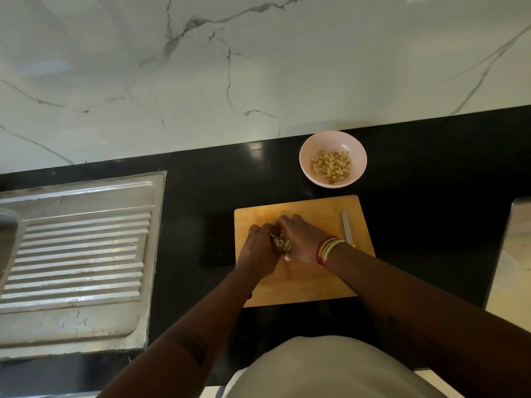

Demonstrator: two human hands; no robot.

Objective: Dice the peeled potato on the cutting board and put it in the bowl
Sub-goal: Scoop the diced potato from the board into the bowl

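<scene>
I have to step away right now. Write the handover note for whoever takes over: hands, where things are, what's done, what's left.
Left hand and right hand: both cupped together around a pile of diced potato on the cutting board, scooping it up.
Knife: lying on the right side of the board, not held.
Bowl: on the black counter just beyond the board, already holding one batch of diced pieces.
Done: no whole potato in sight; part is already in the bowl.
Left: lift the gathered pile, drop it into the bowl, then pick up any stray bits on the board.
</scene>
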